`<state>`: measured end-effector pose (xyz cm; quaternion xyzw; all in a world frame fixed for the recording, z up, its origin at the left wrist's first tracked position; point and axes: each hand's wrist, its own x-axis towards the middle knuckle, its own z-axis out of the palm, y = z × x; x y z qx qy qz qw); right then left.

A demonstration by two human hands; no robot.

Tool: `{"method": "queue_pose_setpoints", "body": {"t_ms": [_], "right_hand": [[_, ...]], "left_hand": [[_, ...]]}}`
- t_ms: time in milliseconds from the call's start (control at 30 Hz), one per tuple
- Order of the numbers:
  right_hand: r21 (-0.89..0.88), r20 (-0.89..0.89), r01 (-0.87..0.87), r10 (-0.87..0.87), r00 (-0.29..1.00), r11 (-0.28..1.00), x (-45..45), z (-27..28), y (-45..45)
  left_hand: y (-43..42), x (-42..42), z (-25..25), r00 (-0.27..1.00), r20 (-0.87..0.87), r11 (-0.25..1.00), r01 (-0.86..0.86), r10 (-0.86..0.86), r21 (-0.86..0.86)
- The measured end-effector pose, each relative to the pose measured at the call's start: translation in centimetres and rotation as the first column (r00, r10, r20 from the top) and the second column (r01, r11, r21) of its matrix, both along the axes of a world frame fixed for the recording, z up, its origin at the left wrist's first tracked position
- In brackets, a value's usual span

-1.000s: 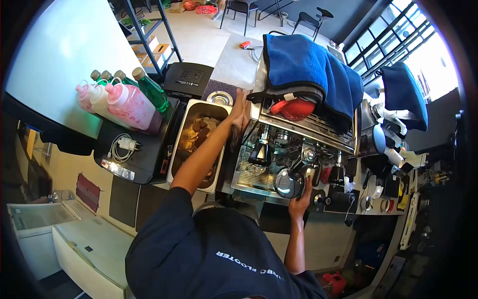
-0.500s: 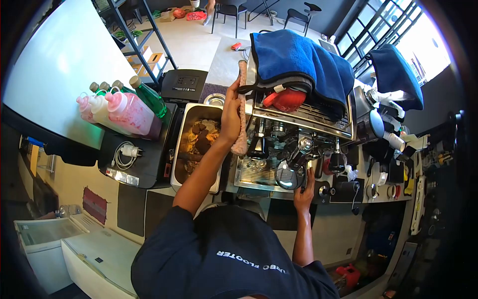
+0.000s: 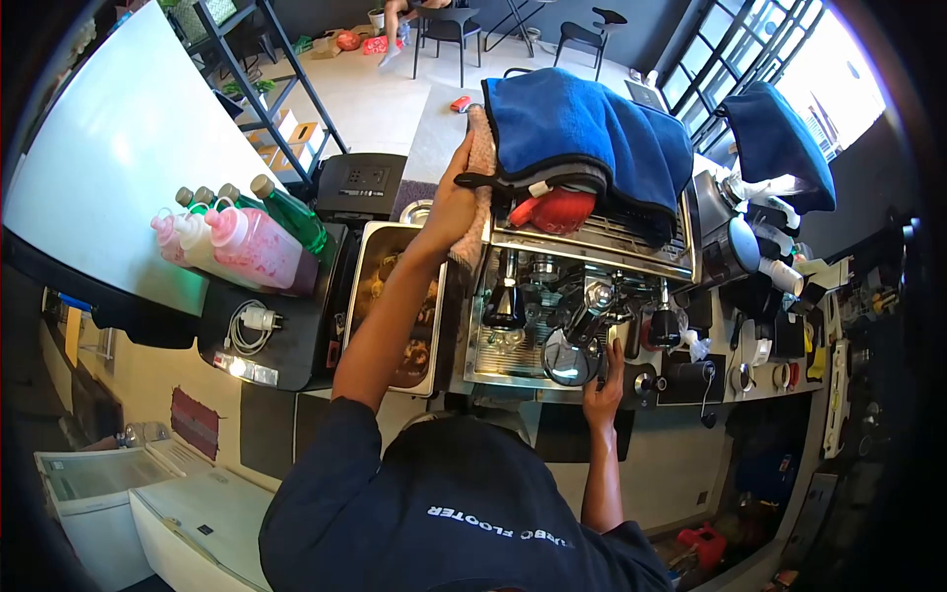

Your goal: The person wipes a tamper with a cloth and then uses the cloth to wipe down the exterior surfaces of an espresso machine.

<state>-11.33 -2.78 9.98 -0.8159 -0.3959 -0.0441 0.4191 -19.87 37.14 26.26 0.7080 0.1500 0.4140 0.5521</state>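
My left hand [image 3: 452, 209] holds a pinkish textured cloth [image 3: 480, 148] against the left side of an espresso machine [image 3: 523, 363]; some of its fingertips are hidden. Down at the machine's front edge is my right hand [image 3: 603, 397], fingers stretched upward beside a round reflective disc [image 3: 572, 359]. It touches the machine's front right and nothing shows in its grasp. Portafilters with black handles [image 3: 504, 304] hang from the machine. A blue towel [image 3: 582, 123] and a red object [image 3: 557, 210] lie on its top.
A steel container [image 3: 357, 286] with brown and yellowish contents stands left of the machine. Squeeze bottles [image 3: 254, 247], green bottles [image 3: 286, 212] and a white charger [image 3: 259, 318] sit further left. Cups [image 3: 779, 274] and a second blue towel [image 3: 779, 148] are right. Another person's leg [image 3: 392, 35] shows behind.
My left hand and the cloth have moved slightly up and away along the machine's side; the cloth's lower end sits higher. My right hand stays near the same spot.
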Motion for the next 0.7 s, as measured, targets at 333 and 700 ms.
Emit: {"method": "queue_pose_setpoints", "body": {"t_ms": [333, 700], "right_hand": [[0.02, -0.064, 0.023, -0.021, 0.998, 1.0, -0.3, 0.1, 0.2], [-0.008, 0.021, 0.025, -0.025, 0.999, 1.0, 0.2, -0.2, 0.1]], "left_hand": [[5.7, 4.9, 1.7, 0.995, -0.009, 0.955, 0.088, -0.095, -0.285], [11.5, 10.0, 2.5, 0.962, -0.256, 0.981, 0.047, -0.096, -0.189]]}}
